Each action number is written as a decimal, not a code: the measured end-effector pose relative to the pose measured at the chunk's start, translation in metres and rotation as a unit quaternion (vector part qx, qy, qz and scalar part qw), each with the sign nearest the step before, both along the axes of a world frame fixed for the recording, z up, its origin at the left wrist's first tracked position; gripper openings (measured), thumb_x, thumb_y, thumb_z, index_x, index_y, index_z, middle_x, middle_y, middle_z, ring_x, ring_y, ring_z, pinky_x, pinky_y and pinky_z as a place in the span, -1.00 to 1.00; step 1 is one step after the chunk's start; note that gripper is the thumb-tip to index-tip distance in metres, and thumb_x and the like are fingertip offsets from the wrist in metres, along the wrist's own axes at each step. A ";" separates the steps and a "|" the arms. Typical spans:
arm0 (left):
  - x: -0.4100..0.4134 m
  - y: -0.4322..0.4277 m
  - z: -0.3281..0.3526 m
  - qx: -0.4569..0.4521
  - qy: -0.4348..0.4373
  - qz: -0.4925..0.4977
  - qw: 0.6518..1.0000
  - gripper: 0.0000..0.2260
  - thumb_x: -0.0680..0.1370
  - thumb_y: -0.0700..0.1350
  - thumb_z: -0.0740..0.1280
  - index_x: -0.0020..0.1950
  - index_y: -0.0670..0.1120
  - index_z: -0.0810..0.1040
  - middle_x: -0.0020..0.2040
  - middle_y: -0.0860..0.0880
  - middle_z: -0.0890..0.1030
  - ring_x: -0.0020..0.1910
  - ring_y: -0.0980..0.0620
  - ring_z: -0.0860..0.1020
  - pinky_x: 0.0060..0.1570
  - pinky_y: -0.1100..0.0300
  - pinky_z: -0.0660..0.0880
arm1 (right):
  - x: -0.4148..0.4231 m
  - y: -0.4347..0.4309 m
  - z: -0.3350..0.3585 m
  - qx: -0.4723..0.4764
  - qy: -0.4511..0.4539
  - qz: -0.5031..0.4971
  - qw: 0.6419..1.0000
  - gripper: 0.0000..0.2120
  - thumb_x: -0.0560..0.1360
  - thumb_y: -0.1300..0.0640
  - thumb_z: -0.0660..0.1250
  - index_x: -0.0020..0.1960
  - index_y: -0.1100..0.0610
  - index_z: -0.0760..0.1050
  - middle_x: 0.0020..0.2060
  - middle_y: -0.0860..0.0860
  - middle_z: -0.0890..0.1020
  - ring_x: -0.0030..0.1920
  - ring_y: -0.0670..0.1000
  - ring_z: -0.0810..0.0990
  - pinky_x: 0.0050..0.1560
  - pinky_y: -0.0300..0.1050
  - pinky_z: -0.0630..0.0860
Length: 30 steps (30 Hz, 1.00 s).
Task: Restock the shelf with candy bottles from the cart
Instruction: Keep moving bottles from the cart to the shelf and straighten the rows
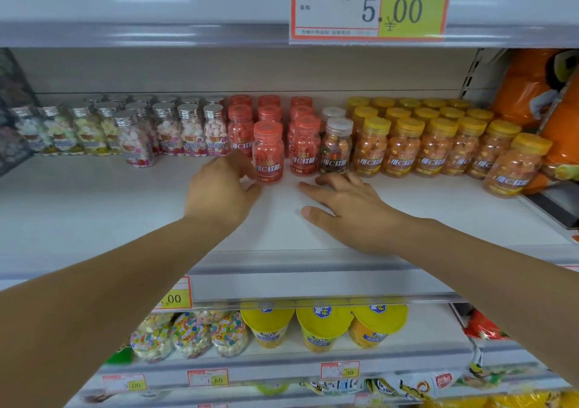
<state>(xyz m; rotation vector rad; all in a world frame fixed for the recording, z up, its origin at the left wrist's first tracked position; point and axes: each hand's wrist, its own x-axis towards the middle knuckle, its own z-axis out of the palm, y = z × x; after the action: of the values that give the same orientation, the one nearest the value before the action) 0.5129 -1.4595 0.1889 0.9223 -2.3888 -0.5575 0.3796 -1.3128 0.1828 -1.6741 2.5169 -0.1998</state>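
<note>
Head view. White shelf (125, 213), front half bare, stock ranked along the back wall

Left to right along the back:
- silver-cap bottles (134, 138), pale sweets inside, one standing a little forward of the rest
- red bottles (302, 144) in columns, red caps
- clear-cap bottles (336, 147), two, one behind the other
- yellow-cap bottles (404, 149), several rows, the front row coming forward toward the right end

Front red bottle (268, 152): upright on the shelf, ahead of its own column, a narrow gap between it and the red column on its right

Left hand (222, 188): reaches in from lower left, back of hand up. Fingers meet the front red bottle's left side low down, thumb near its base. Fingers motion-blurred; cannot tell whether the grip has closed on the bottle or only touches it

Right hand (351, 207): palm down on the shelf, fingers straight and spread, grip open, holding nothing. Fingertips near the base of the nearer clear-cap bottle; contact unclear

Above: price tag (369, 3) on the upper shelf edge, reads 5.00. Right end: orange packs (532, 88), blurred

Below: jars (191, 335) with many-coloured lids, beside them yellow cups (322, 323); small tags (208, 376) on the rail under them
</note>
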 end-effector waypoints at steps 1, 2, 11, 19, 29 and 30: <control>0.004 0.001 0.000 -0.001 -0.019 -0.020 1.000 -0.85 0.51 -0.05 0.40 0.06 0.00 0.54 0.07 -0.02 0.59 0.09 -0.09 0.55 -0.03 0.16 0.41 | 0.000 0.000 0.000 -0.002 -0.001 0.000 1.000 -0.47 0.63 -0.19 -0.02 0.56 -0.10 0.07 0.50 -0.01 0.17 0.46 0.06 0.05 0.44 -0.01 0.08; 0.006 0.003 0.001 -0.004 -0.045 -0.042 0.998 -0.80 0.53 -0.04 0.39 0.14 0.04 0.55 0.13 -0.01 0.58 0.14 -0.06 0.53 -0.01 0.19 0.39 | 0.000 -0.001 -0.001 -0.005 -0.002 -0.001 1.000 -0.47 0.63 -0.19 -0.02 0.56 -0.10 0.07 0.49 -0.01 0.18 0.46 0.06 0.06 0.44 0.00 0.09; -0.006 0.007 0.000 -0.034 -0.165 -0.063 0.984 -0.57 0.58 0.14 0.23 0.45 0.17 0.34 0.42 0.02 0.42 0.38 -0.09 0.35 0.36 0.03 0.27 | -0.004 -0.003 -0.003 -0.006 -0.007 -0.008 1.000 -0.48 0.62 -0.22 -0.02 0.55 -0.14 0.08 0.47 -0.03 0.18 0.45 0.04 0.04 0.42 0.02 0.08; -0.016 0.009 0.000 -0.056 -0.204 -0.049 0.976 -0.52 0.59 0.15 0.21 0.50 0.15 0.22 0.47 0.01 0.33 0.41 -0.11 0.28 0.33 0.01 0.19 | -0.004 -0.004 -0.005 0.000 -0.014 -0.010 1.000 -0.47 0.62 -0.22 -0.04 0.56 -0.16 0.04 0.48 -0.05 0.14 0.47 0.05 -0.01 0.41 0.02 0.05; -0.008 0.009 0.001 -0.058 -0.221 -0.081 0.970 -0.54 0.61 0.13 0.18 0.50 0.08 0.26 0.51 0.05 0.27 0.44 -0.08 0.25 0.39 0.05 0.17 | -0.004 -0.005 -0.006 0.013 -0.012 -0.018 1.000 -0.48 0.62 -0.23 -0.04 0.55 -0.17 0.03 0.49 -0.05 0.13 0.48 0.07 -0.01 0.43 0.04 0.03; -0.006 0.009 0.001 -0.055 -0.219 -0.088 0.970 -0.55 0.61 0.13 0.18 0.49 0.07 0.28 0.51 0.05 0.28 0.44 -0.07 0.25 0.41 0.05 0.18 | -0.004 -0.005 -0.005 0.017 -0.011 -0.020 1.000 -0.48 0.62 -0.23 -0.04 0.55 -0.17 0.03 0.49 -0.05 0.13 0.48 0.07 -0.01 0.43 0.05 0.02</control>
<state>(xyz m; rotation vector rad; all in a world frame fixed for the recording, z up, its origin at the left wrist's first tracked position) 0.5071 -1.4503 0.1896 0.8599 -2.8868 -0.2995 0.3754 -1.3181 0.1776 -1.6003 2.5249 -0.1785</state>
